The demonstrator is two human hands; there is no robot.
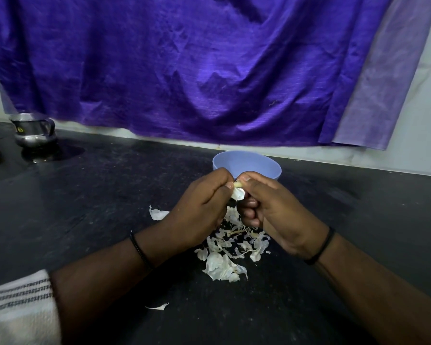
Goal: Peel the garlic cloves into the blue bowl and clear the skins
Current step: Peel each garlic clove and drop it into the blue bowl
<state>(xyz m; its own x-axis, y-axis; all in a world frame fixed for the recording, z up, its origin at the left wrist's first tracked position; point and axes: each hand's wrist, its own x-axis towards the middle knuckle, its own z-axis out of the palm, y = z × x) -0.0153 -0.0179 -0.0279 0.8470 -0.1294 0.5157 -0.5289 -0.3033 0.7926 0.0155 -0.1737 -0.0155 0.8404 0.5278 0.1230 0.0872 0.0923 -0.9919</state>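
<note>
A: Head view: the purple cloth point(184, 66) hides the wall; the black desk point(333, 220) runs below it.
B: The blue bowl point(246, 163)?
A: Behind the hands; its inside can't be seen.
B: Hands?
A: Left hand point(199, 207) and right hand point(276, 210) both pinch one garlic clove point(238, 186), mostly hidden. Skins point(229, 252) lie on the desk beneath, partly covered.

A purple cloth point(184, 70) hangs behind a steel pot point(32, 131).

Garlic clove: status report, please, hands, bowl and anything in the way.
Left hand and right hand pinch garlic clove, skin half off. Blue bowl just behind. Skins piled below, uncleared.
</note>
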